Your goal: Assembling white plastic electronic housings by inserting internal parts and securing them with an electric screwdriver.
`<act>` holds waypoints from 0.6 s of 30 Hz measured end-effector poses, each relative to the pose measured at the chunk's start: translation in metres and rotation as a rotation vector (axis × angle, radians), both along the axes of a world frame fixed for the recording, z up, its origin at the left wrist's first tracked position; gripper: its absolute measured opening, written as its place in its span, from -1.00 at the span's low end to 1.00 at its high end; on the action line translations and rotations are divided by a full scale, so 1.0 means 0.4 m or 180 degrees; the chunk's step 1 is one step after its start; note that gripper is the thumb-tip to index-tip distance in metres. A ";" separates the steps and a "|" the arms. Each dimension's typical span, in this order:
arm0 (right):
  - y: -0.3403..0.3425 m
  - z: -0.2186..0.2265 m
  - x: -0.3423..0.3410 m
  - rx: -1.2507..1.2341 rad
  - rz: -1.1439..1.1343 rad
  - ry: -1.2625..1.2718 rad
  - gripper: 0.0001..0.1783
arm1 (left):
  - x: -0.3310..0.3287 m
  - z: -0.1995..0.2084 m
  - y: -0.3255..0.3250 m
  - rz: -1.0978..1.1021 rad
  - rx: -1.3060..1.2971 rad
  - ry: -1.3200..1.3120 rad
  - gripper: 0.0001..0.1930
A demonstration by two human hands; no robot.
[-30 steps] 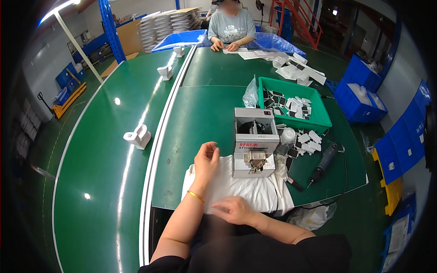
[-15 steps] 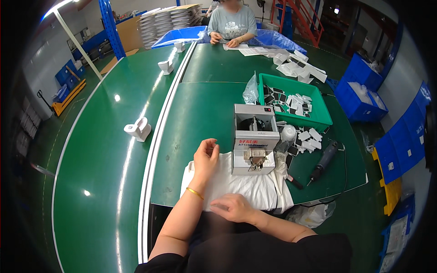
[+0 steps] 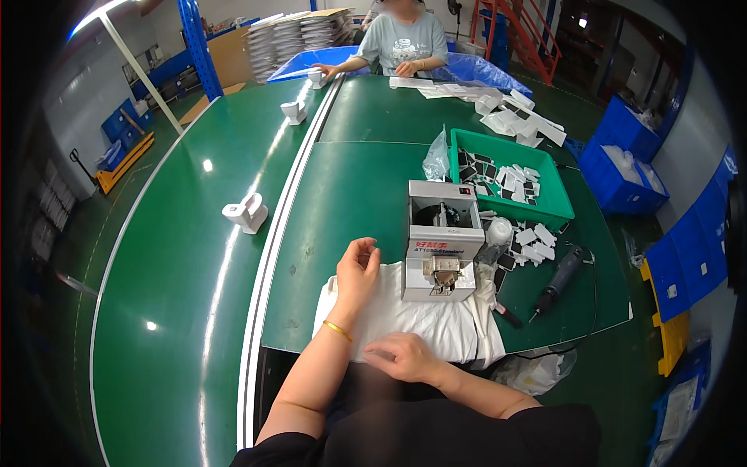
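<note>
My left hand [image 3: 358,268] rests on a white cloth [image 3: 420,315] spread at the near edge of the green table, fingers curled loosely, thumb and forefinger close together; whether it holds something small cannot be told. A gold bangle is on that wrist. My right hand [image 3: 401,356] lies palm down on the cloth's near edge, fingers together. Just right of my left hand stands a grey box-shaped machine [image 3: 442,240] with a small metal mouth at its front.
A green bin [image 3: 556,204] of small white and dark parts sits behind the machine, loose white parts [image 3: 533,245] and an electric screwdriver [image 3: 556,279] to its right. White plastic pieces [image 3: 247,212] ride the left conveyor. Another person [image 3: 405,43] works at the far end. Blue crates [image 3: 622,167] stand right.
The white piece on the left conveyor has moved farther away along the belt. My hands stay nearly where they were on the cloth.
</note>
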State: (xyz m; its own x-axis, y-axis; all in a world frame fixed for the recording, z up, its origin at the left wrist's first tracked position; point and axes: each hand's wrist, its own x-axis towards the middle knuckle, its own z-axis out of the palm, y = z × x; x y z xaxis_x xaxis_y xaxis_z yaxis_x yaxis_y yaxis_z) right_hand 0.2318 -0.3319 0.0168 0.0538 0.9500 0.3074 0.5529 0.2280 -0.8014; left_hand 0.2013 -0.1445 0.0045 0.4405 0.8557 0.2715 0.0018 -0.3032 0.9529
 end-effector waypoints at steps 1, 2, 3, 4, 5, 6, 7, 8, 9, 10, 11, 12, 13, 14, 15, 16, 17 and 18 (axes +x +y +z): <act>0.000 -0.001 -0.001 0.0015 -0.0005 -0.0009 -0.81 | 0.000 -0.001 0.001 0.0016 0.0006 0.0003 -0.81; -0.002 -0.001 0.000 0.0024 -0.0018 -0.0021 -0.81 | 0.002 -0.001 -0.001 0.0047 0.0000 -0.0068 -0.82; -0.002 0.000 0.000 0.0024 -0.0011 -0.0020 -0.81 | 0.004 -0.002 0.000 0.0077 -0.0005 -0.0140 -0.82; -0.002 0.000 0.000 0.0018 -0.0022 -0.0008 -0.81 | 0.004 -0.005 0.001 0.0083 -0.0006 -0.0140 -0.82; -0.003 0.000 0.001 0.0013 -0.0037 0.0002 -0.81 | 0.005 -0.007 0.002 0.0081 0.0006 -0.0144 -0.82; -0.004 0.001 0.002 0.0013 -0.0037 0.0000 -0.81 | 0.007 -0.008 0.003 0.0079 0.0018 -0.0148 -0.82; -0.004 0.002 0.004 0.0000 -0.0037 -0.0018 -0.81 | 0.008 -0.009 0.003 0.0078 0.0018 -0.0151 -0.82; -0.004 0.002 0.005 -0.0013 -0.0037 -0.0036 -0.82 | 0.010 -0.007 0.003 0.0085 0.0012 -0.0151 -0.82; -0.004 0.002 0.006 -0.0011 -0.0037 -0.0039 -0.82 | 0.011 -0.005 0.004 0.0092 0.0007 -0.0152 -0.82; -0.002 0.003 0.008 0.0015 -0.0051 -0.0036 -0.82 | 0.012 -0.003 0.005 0.0095 0.0009 -0.0156 -0.82; 0.000 0.001 0.006 0.0035 -0.0062 -0.0027 -0.82 | 0.009 -0.002 0.006 0.0072 0.0005 -0.0092 -0.81; 0.002 0.000 0.005 0.0035 -0.0050 -0.0026 -0.82 | 0.005 0.000 0.008 0.0057 0.0003 -0.0028 -0.81; 0.006 -0.002 0.003 0.0039 -0.0055 -0.0023 -0.83 | 0.001 0.005 0.009 0.0080 0.0005 -0.0028 -0.81; 0.013 -0.004 -0.001 0.0046 -0.0013 -0.0016 -0.83 | -0.009 0.012 0.010 0.0155 -0.0010 0.0022 -0.81; 0.017 -0.009 -0.004 0.0054 0.0076 -0.0013 -0.83 | -0.018 0.018 0.013 0.0247 -0.0023 0.0071 -0.80; 0.015 -0.018 -0.004 0.0213 -0.0027 -0.0043 -0.83 | -0.015 0.010 0.018 0.0235 0.0054 0.0180 -0.79; 0.016 -0.024 -0.002 0.0382 -0.0087 -0.0069 -0.84 | -0.004 0.013 0.010 0.0311 0.0266 0.0155 -0.78; 0.014 -0.027 -0.001 0.0407 0.0090 -0.0053 -0.84 | 0.004 0.023 0.002 0.0311 0.0277 0.0169 -0.78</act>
State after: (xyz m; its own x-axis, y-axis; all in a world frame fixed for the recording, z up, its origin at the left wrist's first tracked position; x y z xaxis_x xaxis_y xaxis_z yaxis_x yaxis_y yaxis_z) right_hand 0.2316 -0.3264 0.0061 0.0215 0.9041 0.4267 0.5577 0.3434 -0.7557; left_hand 0.2029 -0.1437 0.0135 0.3719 0.8695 0.3249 0.0851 -0.3805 0.9208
